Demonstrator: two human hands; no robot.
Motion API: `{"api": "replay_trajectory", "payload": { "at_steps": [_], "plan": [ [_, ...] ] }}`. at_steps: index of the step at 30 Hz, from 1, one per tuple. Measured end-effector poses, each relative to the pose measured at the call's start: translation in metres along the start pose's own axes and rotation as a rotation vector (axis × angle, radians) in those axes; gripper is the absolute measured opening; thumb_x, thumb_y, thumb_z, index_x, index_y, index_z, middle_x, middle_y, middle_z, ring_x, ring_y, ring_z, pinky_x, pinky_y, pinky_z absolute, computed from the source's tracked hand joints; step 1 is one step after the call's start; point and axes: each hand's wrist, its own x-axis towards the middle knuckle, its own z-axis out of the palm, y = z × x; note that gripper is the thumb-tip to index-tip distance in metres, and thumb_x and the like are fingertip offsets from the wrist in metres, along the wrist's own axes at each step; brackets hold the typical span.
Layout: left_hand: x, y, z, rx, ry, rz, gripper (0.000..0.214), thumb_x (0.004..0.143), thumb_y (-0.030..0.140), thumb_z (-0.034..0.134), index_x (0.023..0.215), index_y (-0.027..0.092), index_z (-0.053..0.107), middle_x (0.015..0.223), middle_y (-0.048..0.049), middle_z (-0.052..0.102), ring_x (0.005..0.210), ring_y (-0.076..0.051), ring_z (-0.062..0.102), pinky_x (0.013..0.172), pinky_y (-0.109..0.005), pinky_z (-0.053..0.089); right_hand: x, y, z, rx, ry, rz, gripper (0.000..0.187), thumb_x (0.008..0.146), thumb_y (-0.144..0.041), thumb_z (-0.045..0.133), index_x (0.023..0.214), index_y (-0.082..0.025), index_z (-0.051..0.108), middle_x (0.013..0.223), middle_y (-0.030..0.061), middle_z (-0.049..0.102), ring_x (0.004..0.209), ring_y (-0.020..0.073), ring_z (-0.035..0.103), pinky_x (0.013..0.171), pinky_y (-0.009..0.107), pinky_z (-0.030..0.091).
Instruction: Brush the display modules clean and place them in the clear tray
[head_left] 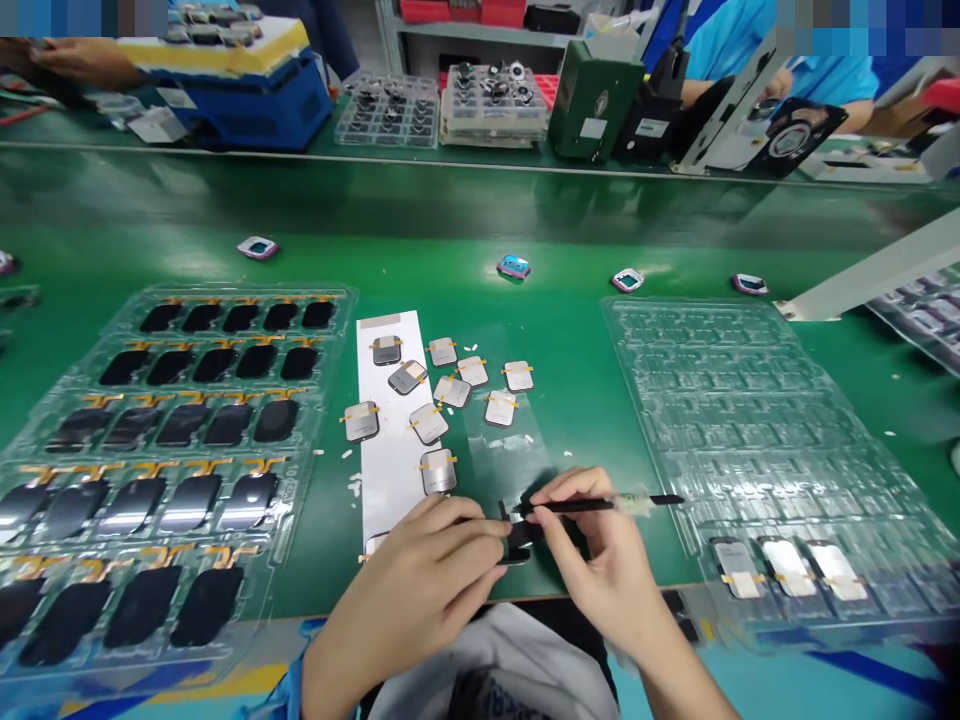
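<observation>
My left hand (pixel 435 565) is closed around the edge of a small dark display panel (pixel 517 552) near the table's front edge. Its fingers hide much of the panel. Between thumb and fingers, my right hand (pixel 600 550) pinches a thin black pen-like tool (pixel 581 506) with clear tape wrapped round it. The tool's tip meets the panel's upper side by my left fingertips; the exact contact is hard to see. Just beyond my hands lie several silver-backed display panels (pixel 438 470) with orange flex strips, some on a white sheet (pixel 386 455), others on the green table (pixel 592 400).
At left, a clear tray (pixel 311 480) holds rows of black-faced panels. A second clear tray (pixel 660 440) at right holds three panels (pixel 789 566) in its front row. Several watch-like cases (pixel 514 266) lie farther back. Behind a ledge, people work beside a blue machine (pixel 247 100).
</observation>
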Motion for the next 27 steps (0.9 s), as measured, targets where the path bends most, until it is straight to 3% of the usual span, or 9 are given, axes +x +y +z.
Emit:
{"api": "replay_trajectory", "payload": {
  "at_steps": [17, 22, 27],
  "plan": [
    [0.000, -0.001, 0.003, 0.038, 0.032, 0.020, 0.008, 0.097, 0.015, 0.054, 0.097, 0.018, 0.062, 0.104, -0.0004, 0.075, 0.092, -0.021, 0.059, 0.079, -0.036, 0.048, -0.002, 0.000, 0.003, 0.084, 0.011, 0.053, 0.009, 0.096, -0.017, 0.056, 0.100, -0.025, 0.058, 0.097, 0.0014, 0.054, 0.082, 0.0118, 0.066, 0.073, 0.026, 0.058],
    [0.001, 0.002, 0.001, 0.032, 0.026, -0.015, 0.010, 0.097, 0.014, 0.053, 0.093, 0.019, 0.061, 0.100, -0.0017, 0.074, 0.089, -0.021, 0.060, 0.078, -0.035, 0.048, 0.003, -0.004, 0.000, 0.214, 0.114, 0.077, 0.005, 0.094, -0.019, 0.061, 0.092, -0.022, 0.057, 0.088, 0.0006, 0.059, 0.072, 0.0109, 0.069, 0.068, 0.024, 0.060],
    [0.008, 0.007, 0.002, 0.051, 0.276, -0.135, 0.010, 0.094, 0.010, 0.053, 0.090, 0.019, 0.056, 0.090, -0.0049, 0.066, 0.080, -0.018, 0.059, 0.074, -0.032, 0.048, 0.006, -0.012, -0.005, 0.512, 0.246, 0.137, 0.011, 0.092, -0.020, 0.065, 0.095, -0.024, 0.055, 0.086, -0.0009, 0.068, 0.078, 0.0163, 0.076, 0.071, 0.030, 0.066]
  ]
}}
